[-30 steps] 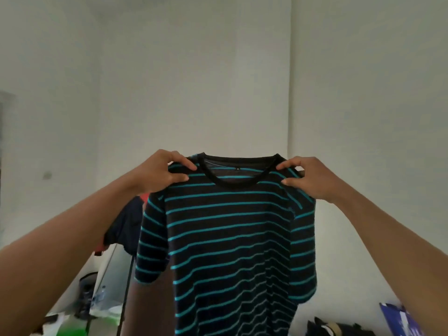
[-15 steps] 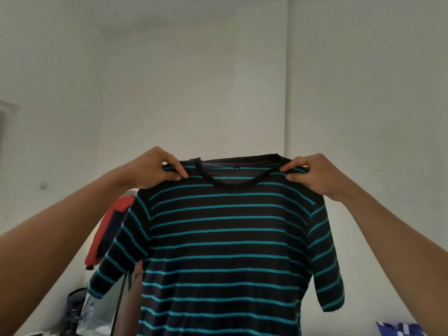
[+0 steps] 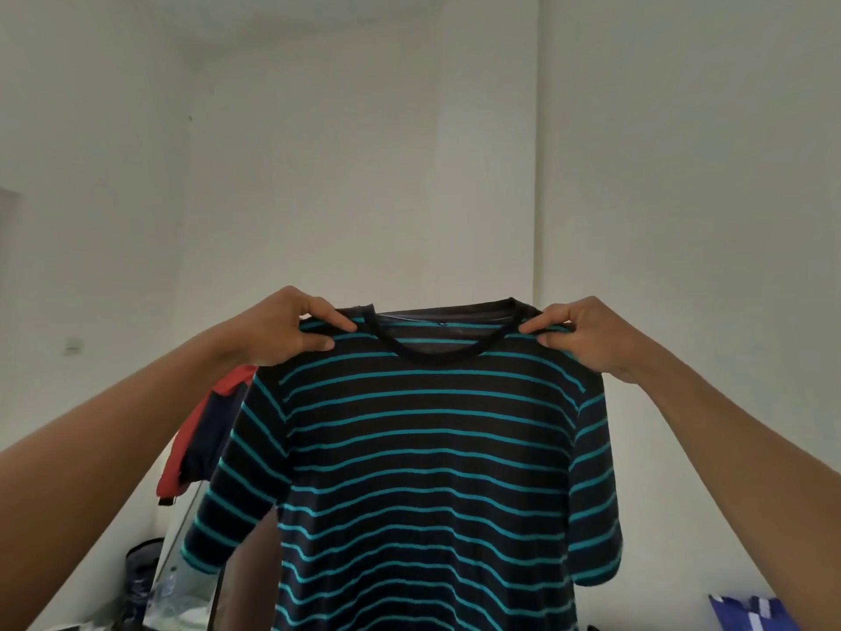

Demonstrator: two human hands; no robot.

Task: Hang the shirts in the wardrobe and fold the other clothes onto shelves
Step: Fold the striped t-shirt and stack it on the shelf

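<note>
A black T-shirt with teal stripes hangs spread out in front of me, front side facing me, collar at the top. My left hand pinches its left shoulder seam beside the collar. My right hand pinches the right shoulder seam the same way. Both arms are stretched forward at about chest height. The shirt's hem runs out of the frame at the bottom. No wardrobe or hanger shows.
A red and navy garment hangs behind the shirt at the left. A dark bag and a glass surface sit low at the left. A blue patterned bag lies at the bottom right. White walls fill the background.
Both sleeves have swung out and the shirt has opened flat. My hands stay on the shoulders, and the view has tilted up slightly.
</note>
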